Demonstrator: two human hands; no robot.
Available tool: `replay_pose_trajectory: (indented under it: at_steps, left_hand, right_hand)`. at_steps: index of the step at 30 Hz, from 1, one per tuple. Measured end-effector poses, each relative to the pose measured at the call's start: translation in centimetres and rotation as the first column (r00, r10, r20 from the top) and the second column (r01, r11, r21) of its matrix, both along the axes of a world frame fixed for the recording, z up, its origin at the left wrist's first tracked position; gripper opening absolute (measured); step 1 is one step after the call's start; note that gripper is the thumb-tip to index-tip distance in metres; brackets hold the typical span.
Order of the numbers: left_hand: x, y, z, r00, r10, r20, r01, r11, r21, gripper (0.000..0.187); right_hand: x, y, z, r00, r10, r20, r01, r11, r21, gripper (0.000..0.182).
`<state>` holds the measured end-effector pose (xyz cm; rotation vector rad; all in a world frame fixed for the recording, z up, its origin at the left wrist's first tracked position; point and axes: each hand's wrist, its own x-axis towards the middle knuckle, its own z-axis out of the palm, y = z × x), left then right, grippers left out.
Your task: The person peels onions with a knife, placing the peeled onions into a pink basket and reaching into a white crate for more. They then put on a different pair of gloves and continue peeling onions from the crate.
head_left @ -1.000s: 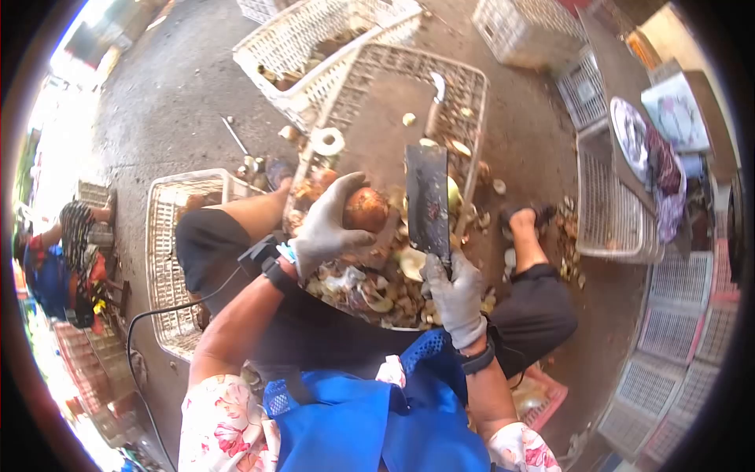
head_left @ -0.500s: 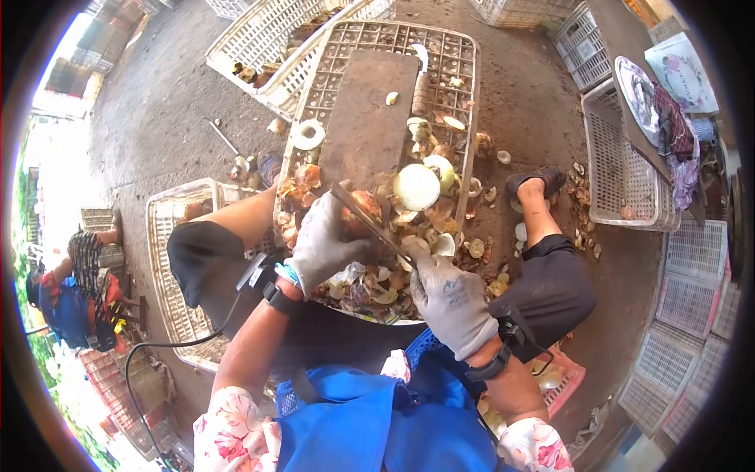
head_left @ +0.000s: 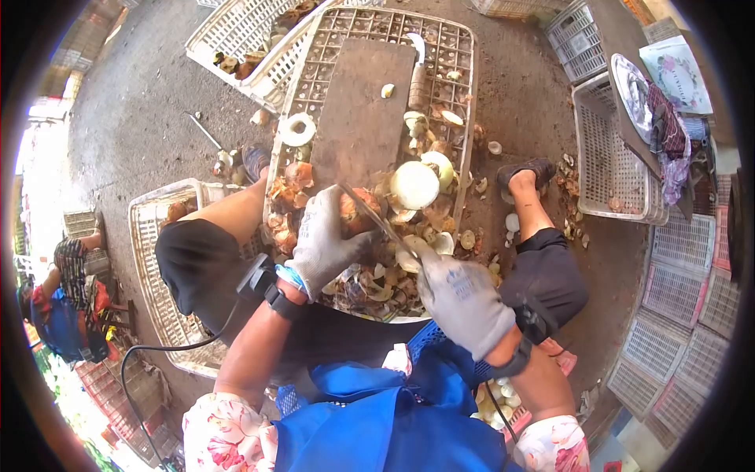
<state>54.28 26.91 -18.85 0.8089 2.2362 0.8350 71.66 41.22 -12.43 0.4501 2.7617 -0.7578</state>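
Left hand (head_left: pixel 324 245) grips an unpeeled onion (head_left: pixel 355 212); right hand (head_left: pixel 464 295) clenches the cleaver (head_left: pixel 376 223), mid-cut. One peeled onion (head_left: pixel 414 185) done (skins heaped around).

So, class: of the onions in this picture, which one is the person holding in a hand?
The brown-skinned onion gripped in the left hand, against the cleaver; the big peeled white onion lies free beside it.

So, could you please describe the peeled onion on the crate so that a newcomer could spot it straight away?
Start at the upturned white lattice crate in front of the person, with the dark wooden board lying on it. Just below the board's near right corner, beyond the gloved left hand, sits the peeled onion. It is round, smooth and pale cream, whereas the skins and scraps around it are brown and ragged.
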Motion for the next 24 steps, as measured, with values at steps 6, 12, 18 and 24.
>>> replay_pose_trajectory:
  at_steps: [6,12,18,24]
  left_hand:
    - [1.1,-0.9,-2.3,0.970,0.012,-0.241,0.012,0.995,0.098,0.082]
    - [2.6,-3.0,-4.2,0.975,0.066,-0.210,-0.007,0.964,0.268,0.092]
    - [3.2,-3.9,-2.7,0.968,0.146,-0.204,-0.101,0.972,0.213,0.090]
    - [0.8,-2.7,-2.4,0.674,-0.264,-0.690,0.332,0.943,-0.037,0.088]
  right_hand:
    - [-4.2,0.1,-5.4,0.986,-0.006,-0.167,-0.002,0.999,-0.050,0.017]
    - [-4.2,-0.1,-7.5,0.971,-0.133,-0.197,0.113,0.987,-0.110,0.022]
    - [1.2,-1.1,-9.0,0.826,-0.561,-0.056,0.406,0.660,-0.632,0.022]
    - [0.4,-1.2,-5.2,0.922,-0.339,-0.187,0.283,0.920,-0.273,0.023]
